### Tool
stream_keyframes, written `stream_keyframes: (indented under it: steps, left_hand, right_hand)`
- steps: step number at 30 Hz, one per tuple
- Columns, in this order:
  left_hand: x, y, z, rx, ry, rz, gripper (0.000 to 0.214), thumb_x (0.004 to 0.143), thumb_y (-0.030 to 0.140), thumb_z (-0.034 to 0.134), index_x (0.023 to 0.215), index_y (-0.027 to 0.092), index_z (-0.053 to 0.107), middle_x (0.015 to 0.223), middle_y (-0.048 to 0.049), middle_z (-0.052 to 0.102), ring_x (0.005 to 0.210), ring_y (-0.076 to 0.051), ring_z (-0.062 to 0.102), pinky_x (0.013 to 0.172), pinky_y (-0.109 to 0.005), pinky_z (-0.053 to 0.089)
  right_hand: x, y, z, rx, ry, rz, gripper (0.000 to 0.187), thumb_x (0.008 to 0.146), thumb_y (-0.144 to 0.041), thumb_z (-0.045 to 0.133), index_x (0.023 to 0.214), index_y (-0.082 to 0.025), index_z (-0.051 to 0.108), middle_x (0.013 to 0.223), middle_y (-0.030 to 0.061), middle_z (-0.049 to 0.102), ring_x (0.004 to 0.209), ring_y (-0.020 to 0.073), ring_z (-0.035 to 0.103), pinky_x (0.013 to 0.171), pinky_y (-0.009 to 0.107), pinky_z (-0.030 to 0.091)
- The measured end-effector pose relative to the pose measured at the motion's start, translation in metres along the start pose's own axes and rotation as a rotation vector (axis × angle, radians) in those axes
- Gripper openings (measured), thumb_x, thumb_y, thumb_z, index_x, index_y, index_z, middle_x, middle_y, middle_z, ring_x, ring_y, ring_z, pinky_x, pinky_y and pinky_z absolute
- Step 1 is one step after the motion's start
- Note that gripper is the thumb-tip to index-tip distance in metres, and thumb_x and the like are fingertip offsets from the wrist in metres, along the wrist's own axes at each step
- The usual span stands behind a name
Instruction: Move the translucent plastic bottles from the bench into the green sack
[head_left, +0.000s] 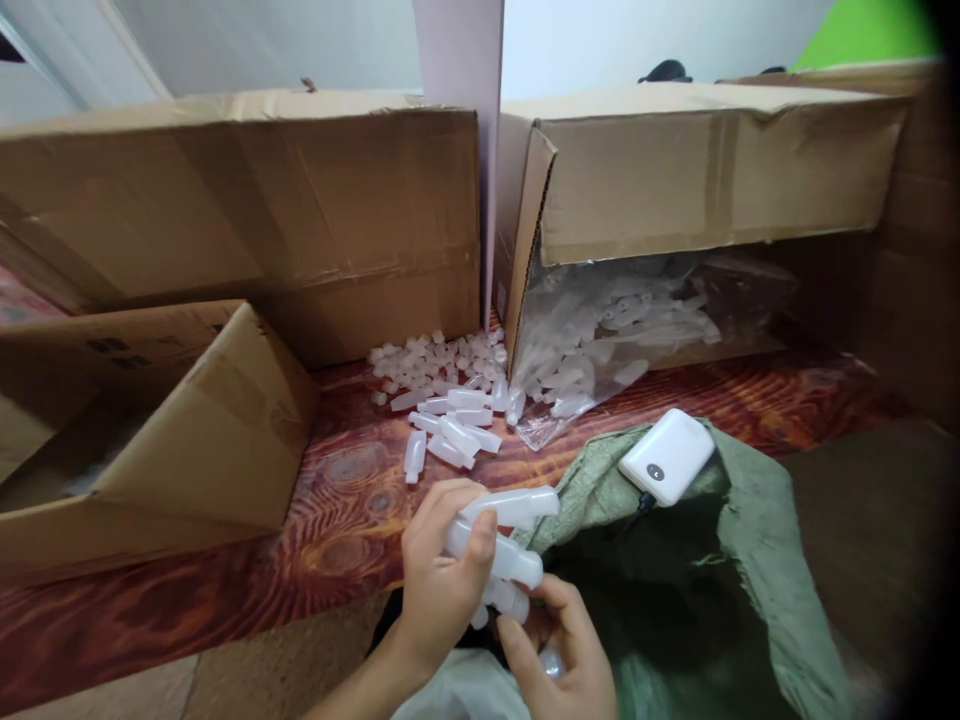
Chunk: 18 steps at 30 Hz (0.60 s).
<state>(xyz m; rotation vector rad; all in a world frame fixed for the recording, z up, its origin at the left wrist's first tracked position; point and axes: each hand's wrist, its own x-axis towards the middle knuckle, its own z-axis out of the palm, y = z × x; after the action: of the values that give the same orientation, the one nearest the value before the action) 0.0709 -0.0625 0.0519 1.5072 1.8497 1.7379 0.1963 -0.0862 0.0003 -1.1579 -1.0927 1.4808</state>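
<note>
My left hand is closed around several small translucent white plastic bottles, held in a bunch at the bottom centre. My right hand sits just below them, fingers curled, touching the lowest bottle and pinching what looks like a small clear piece. More loose bottles and small white caps lie scattered on the red-brown wooden table just beyond my hands.
A green woven sack lies open on the right with a white power bank on it. A side-lying cardboard box holds a clear bag of bottles. More cardboard boxes stand behind and left.
</note>
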Motion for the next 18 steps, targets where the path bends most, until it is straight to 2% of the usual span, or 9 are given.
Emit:
stream_keyframes:
  steps: [7,10,12,14,18]
  left_hand:
    - [-0.001,-0.002,0.001,-0.023,-0.024,0.012,0.009,0.09,0.022,0.056,0.093,0.021,0.064,0.094,-0.0005,0.063,0.09,-0.013,0.06,0.082,-0.021,0.046]
    - [-0.002,-0.003,0.001,-0.033,-0.038,0.007,0.009,0.09,0.022,0.056,0.093,0.021,0.064,0.095,-0.0005,0.063,0.092,-0.013,0.06,0.083,-0.022,0.045]
    - [-0.003,-0.005,0.001,-0.038,-0.041,0.004,0.009,0.09,0.022,0.056,0.094,0.022,0.064,0.096,-0.0008,0.063,0.092,-0.013,0.06,0.083,-0.023,0.046]
    - [-0.003,-0.005,0.0,-0.037,-0.039,-0.004,0.009,0.09,0.022,0.056,0.094,0.021,0.064,0.096,-0.0016,0.063,0.093,-0.014,0.06,0.083,-0.023,0.046]
    - [-0.003,-0.005,0.001,-0.025,-0.041,-0.003,0.01,0.09,0.023,0.056,0.093,0.02,0.065,0.096,-0.0026,0.063,0.093,-0.015,0.06,0.083,-0.024,0.046]
  right_hand:
    - [0.0,0.009,-0.009,-0.144,-0.031,-0.035,0.034,0.079,-0.048,0.068,0.095,-0.018,0.064,0.082,0.0048,0.064,0.071,0.0166,0.058,0.056,0.021,0.043]
    - [0.003,0.006,-0.015,-0.246,-0.107,-0.039,0.038,0.082,-0.054,0.062,0.079,-0.017,0.065,0.069,0.0034,0.062,0.061,0.0154,0.055,0.055,0.021,0.042]
    - [0.004,0.001,-0.016,-0.308,-0.172,-0.05,0.047,0.087,-0.057,0.054,0.064,-0.016,0.062,0.057,0.0017,0.057,0.053,0.0132,0.05,0.053,0.021,0.039]
    - [0.004,-0.003,-0.014,-0.32,-0.202,-0.049,0.053,0.089,-0.059,0.051,0.058,-0.016,0.059,0.054,0.0017,0.056,0.052,0.0127,0.05,0.052,0.02,0.038]
    - [0.004,-0.007,-0.008,-0.218,-0.126,-0.002,0.041,0.086,-0.057,0.057,0.085,-0.017,0.066,0.07,0.003,0.064,0.061,0.0154,0.057,0.056,0.021,0.045]
